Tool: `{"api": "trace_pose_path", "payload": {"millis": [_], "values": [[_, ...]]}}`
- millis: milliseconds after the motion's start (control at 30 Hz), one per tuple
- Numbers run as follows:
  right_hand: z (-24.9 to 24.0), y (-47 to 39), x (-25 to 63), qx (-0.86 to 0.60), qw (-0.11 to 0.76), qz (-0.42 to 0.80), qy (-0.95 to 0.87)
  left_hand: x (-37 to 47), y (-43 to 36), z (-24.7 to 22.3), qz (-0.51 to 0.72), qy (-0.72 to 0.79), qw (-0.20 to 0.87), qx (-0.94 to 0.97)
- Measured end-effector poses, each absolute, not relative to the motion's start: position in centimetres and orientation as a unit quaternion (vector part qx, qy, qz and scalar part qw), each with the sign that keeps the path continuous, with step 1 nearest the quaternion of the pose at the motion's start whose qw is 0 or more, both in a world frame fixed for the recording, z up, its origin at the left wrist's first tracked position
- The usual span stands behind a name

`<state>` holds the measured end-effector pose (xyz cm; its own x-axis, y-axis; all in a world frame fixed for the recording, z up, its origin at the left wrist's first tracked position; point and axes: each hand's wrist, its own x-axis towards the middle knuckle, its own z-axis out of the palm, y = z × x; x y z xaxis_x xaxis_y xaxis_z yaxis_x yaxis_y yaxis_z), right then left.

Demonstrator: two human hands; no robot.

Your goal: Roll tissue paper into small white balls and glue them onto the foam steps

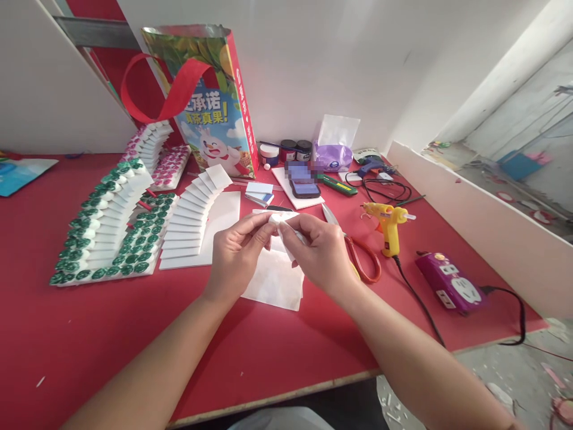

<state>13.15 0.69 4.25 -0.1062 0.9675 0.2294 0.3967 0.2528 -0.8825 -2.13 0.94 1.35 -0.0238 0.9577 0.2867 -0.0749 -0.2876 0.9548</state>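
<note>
Craft workshop, seemingly (glue gun (390,230), scissors (330,215))

Plain white on held piece (274,219) and paper (273,283); solid red across the counter (89,334); yellow on the glue gun (391,230); purple on the socket (452,283); rows of green rounds on the model (110,227); cartoon rabbit on the bag (215,134).

- The tabletop (111,346) is showing a smooth, soft sheen.
- The power strip (452,282) is gleaming like glossy plastic.
- The scissor blades (330,215) are showing smooth metal.
- The held white piece (276,219) is looking matt, possibly paper.
</note>
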Motion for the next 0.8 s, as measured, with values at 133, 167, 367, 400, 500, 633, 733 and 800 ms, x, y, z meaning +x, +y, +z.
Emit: {"api": "trace_pose_path", "payload": {"millis": [133, 167, 367, 400, 500, 633, 733, 800], "values": [[4.3, 0.3, 13.0, -0.498, 0.435, 0.309, -0.684, -1.9, 0.7, 1.7, 0.596, 0.411, 0.363, 0.587], [4.3, 0.2, 13.0, -0.494, 0.436, 0.305, -0.687, -1.9, 0.7, 1.7, 0.595, 0.415, 0.340, 0.599], [4.3, 0.3, 13.4, -0.474, 0.452, 0.275, -0.704, -1.5, 0.2, 1.5, 0.599, 0.416, 0.180, 0.660], [4.3, 0.3, 13.5, -0.465, 0.452, 0.271, -0.711, -1.6, 0.2, 1.6, 0.599, 0.411, 0.179, 0.663], [4.5, 0.5, 14.0, -0.434, 0.442, 0.255, -0.742, -2.1, 0.3, 1.8, 0.601, 0.407, 0.242, 0.644], [4.8, 0.8, 14.4, -0.398, 0.430, 0.222, -0.780, -3.1, 1.2, 1.7, 0.595, 0.376, 0.415, 0.576], [4.9, 0.9, 14.5, -0.397, 0.406, 0.221, -0.793, -3.6, 1.9, 1.4, 0.574, 0.352, 0.509, 0.537], [5.0, 0.9, 14.5, -0.412, 0.391, 0.224, -0.792, -3.8, 2.1, 1.4, 0.562, 0.345, 0.528, 0.536]]}}
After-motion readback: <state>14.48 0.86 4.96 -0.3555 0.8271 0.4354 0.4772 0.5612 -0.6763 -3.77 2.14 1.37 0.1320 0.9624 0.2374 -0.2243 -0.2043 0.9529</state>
